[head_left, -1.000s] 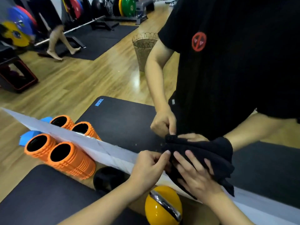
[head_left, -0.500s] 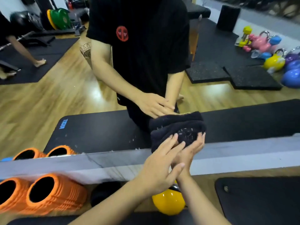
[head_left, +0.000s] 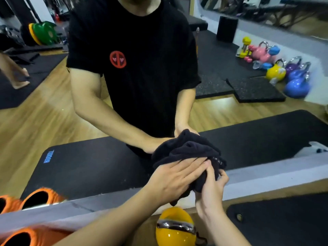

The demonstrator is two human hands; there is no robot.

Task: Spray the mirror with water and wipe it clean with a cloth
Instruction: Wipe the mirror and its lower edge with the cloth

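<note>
Against gym wall, mirror (head_left: 106,107) reflected person in black T-shirt. Dark cloth (head_left: 188,153) bunched on glass above grey sill (head_left: 266,176). Left hand (head_left: 177,176) pressed it, fingers flat. Right hand (head_left: 211,189) pinched cloth's lower edge. Yellow kettlebell (head_left: 175,228) below.

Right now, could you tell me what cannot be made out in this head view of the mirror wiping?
- Any water or dirt on the mirror under the cloth: hidden by the cloth and both hands.
- Right hand fingertips: buried in the cloth folds.
- Spray bottle: none identifiable in this view.
- Orange foam rollers: motion-blurred and cut off by the left edge.
- Yellow kettlebell: cut off by the bottom edge.
</note>
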